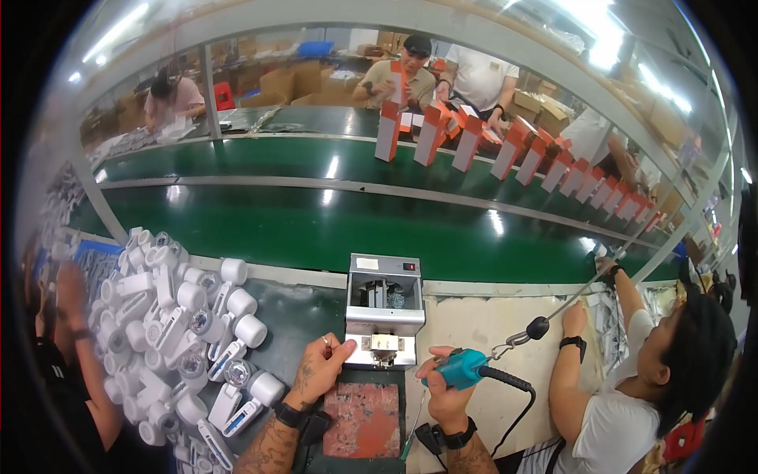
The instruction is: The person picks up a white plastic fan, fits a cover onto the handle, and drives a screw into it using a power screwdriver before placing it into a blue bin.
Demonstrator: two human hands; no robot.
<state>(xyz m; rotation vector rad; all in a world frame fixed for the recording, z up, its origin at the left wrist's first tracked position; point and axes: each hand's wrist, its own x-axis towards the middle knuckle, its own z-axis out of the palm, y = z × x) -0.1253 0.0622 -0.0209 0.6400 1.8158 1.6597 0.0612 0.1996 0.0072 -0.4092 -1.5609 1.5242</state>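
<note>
1. Gripping a teal power tool (462,369): right hand (448,401), fingers wrapped round its body. Tool sits right of the metal box and near the middle of the scene.
2. Left hand (320,370) at the near left corner of the metal box (385,319), fingers partly bent, fingertips against or just beside it. Cannot tell whether anything is pinched there.
3. Box has an open top, with small parts inside, and a red switch (409,267) on its far right. Stands on the bench, near side of the belt.
4. Black cable (524,386) leaves the right end of the tool and loops toward the near edge. Metal hook (505,345) at that end, joined to a hanging cord running up to the far right.
5. Worn red mat (363,423) on the near side of the box, between the forearms. Thin stick with a green end (407,450) at its right.
6. Heap of white gadgets (174,324) to the left, round-headed, many overlapping.
7. Far side: green belt (237,229); row of orange-and-white cartons (430,138) beyond, running off right.
8. Co-worker in a white shirt (620,423) at right, arms over the bench.
</note>
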